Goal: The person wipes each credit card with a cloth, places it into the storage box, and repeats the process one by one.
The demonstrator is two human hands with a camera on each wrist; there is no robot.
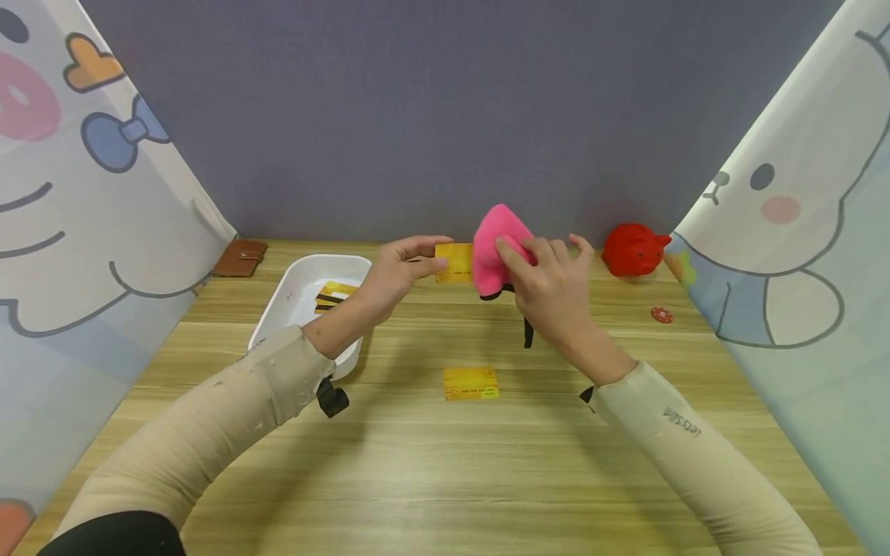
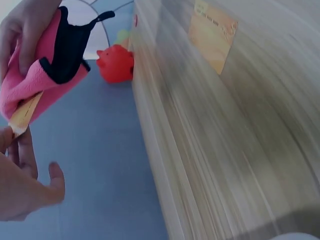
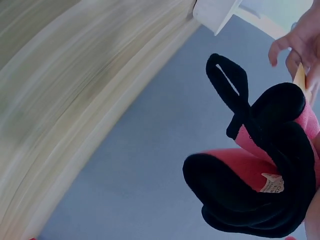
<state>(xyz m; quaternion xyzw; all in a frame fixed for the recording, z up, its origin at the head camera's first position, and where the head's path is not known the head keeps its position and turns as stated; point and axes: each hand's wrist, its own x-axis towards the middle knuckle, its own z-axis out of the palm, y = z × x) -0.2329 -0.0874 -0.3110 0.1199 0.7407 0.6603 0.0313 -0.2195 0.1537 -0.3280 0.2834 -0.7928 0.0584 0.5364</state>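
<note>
My left hand (image 1: 399, 270) pinches a yellow bank card (image 1: 454, 263) by its left end, between thumb and fingers. The card's other end disappears behind a fold of soft pink cloth (image 1: 497, 239), visible in the left wrist view too (image 2: 37, 75). Gripped in my right hand (image 1: 555, 289), this cloth is bunched up above the table. It has black edging, a hanging black loop (image 3: 227, 82) and a small white label (image 3: 272, 183). Another yellow card (image 1: 471, 383) lies flat on the table below the hands.
At the left stands a white tray (image 1: 281, 297) with several cards (image 1: 334, 296) inside. A brown wallet (image 1: 240, 258) lies behind it. Toward the back right are a red piggy bank (image 1: 634, 250) and a red poker chip (image 1: 662, 315). A grey wall (image 1: 431, 116) rises behind the table.
</note>
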